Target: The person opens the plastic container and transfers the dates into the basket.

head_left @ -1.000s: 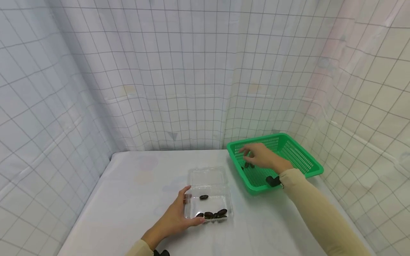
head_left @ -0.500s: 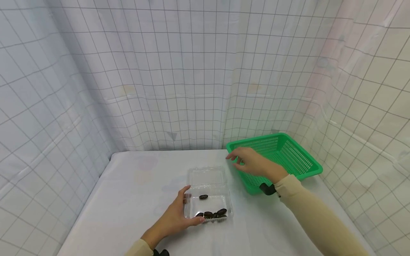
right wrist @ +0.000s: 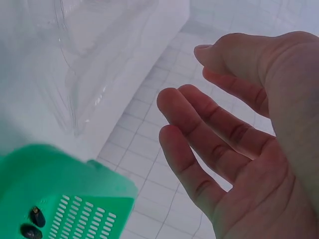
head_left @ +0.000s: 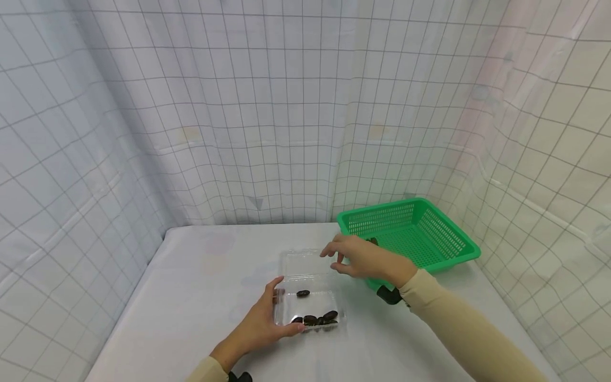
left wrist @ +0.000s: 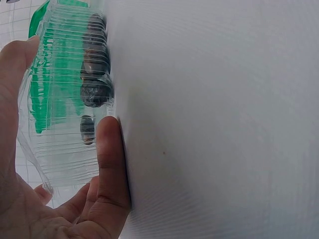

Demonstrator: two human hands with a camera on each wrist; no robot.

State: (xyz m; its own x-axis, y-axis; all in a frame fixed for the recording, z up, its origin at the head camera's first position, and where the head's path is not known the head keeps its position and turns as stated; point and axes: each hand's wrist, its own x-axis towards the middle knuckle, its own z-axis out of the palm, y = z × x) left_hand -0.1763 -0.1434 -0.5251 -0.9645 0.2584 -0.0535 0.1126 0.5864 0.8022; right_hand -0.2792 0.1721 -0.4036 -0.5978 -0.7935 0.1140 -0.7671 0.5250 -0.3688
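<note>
A clear plastic clamshell box [head_left: 310, 278] lies open on the white table [head_left: 200, 302], with several dark oval pieces [head_left: 316, 319] along its near edge and one [head_left: 303, 293] apart. My left hand [head_left: 267, 318] grips the box's left side, thumb along the near edge; the left wrist view shows the thumb [left wrist: 107, 164] against the box [left wrist: 60, 99] and the dark pieces [left wrist: 95, 92]. My right hand [head_left: 336, 260] hovers over the box's far right corner, fingers relaxed. The right wrist view shows nothing in this hand [right wrist: 234, 149].
A green slotted basket [head_left: 470, 253] stands at the table's back right and holds a dark piece [head_left: 373, 241]; the right wrist view shows two pieces [right wrist: 32, 221] in it. Gridded white curtains close in the table on three sides.
My right hand has come out of the green basket and moved left and nearer, to above the clear box. The left hand and the box have stayed put.
</note>
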